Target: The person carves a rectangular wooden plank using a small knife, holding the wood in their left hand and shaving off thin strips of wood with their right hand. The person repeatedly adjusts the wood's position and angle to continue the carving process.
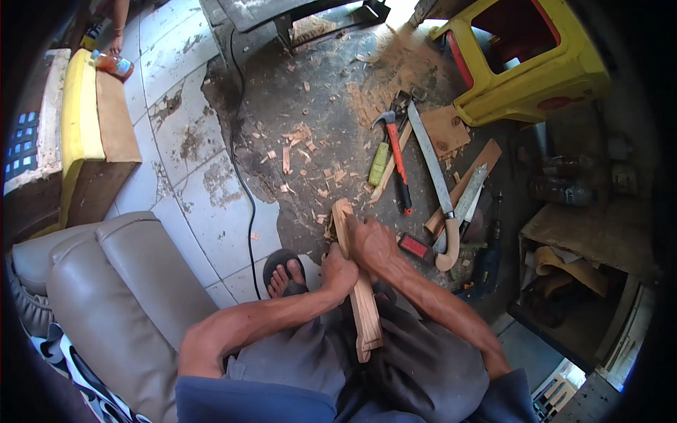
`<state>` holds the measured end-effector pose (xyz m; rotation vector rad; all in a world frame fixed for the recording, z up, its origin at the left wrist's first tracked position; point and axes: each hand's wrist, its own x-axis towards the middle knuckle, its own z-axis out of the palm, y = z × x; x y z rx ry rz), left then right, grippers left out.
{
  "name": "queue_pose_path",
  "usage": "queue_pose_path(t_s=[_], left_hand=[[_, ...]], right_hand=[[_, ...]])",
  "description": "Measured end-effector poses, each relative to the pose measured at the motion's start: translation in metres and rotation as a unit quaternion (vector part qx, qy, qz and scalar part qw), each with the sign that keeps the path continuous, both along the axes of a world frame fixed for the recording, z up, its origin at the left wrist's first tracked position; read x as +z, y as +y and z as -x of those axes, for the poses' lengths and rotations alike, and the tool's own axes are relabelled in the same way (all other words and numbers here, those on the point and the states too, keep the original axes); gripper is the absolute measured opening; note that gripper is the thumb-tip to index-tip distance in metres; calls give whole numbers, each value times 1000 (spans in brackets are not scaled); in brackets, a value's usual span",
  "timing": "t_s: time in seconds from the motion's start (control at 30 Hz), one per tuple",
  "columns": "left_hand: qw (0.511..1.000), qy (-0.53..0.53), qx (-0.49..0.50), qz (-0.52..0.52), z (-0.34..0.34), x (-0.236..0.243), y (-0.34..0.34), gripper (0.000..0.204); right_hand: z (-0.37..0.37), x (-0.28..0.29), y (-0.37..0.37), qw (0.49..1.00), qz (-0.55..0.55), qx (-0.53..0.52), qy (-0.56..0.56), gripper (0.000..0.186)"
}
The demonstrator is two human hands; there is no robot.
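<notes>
A long, pale piece of wood (365, 310) lies in front of the seated person, its near end between the thighs over the dark trousers (416, 352) and its far end out beyond both hands. Its long axis runs nearly straight away from the body, the far end leaning a little to the left and pointing toward the floor strewn with wood shavings (297, 134); the near end has a stepped, notched outline. The left hand (340, 271) is closed around the wood from the left side, somewhere about the middle of its length, so the stock stretches both ahead of that fist and back toward the lap. The right hand (372, 243) sits farther forward, curled against the right edge, and is the nearer of the two to the far tip; its fingertips are hidden, so I cannot tell whether they grip the wood itself or something small. Just to the right of that forearm lies a red-topped block (415, 245), and farther out, apart from the hands, a hammer (397, 158) and a long blade (430, 155) with a pale handle rest on the floor, both slanting away to the left.
</notes>
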<state>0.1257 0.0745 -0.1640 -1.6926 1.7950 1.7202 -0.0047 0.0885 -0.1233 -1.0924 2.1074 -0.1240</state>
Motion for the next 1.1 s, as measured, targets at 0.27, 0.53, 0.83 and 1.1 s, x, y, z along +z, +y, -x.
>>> queue_pose_path(t_s=[0.27,0.53,0.83,1.1], left_hand=[[978,66,131,-148,10,-21,-11,35],[846,289,292,-339,35,14,-69,43],[740,560,234,-290,57,109,-89,58],[743,571,211,-278,49,129,-74,61]], right_hand=[[28,-25,6,985,24,-145,-88,39],[44,-13,1,919,79,-313,-225,40],[51,98,-63,898,379,-216,-60,31],[41,124,-43,863,460,-207,19,27]])
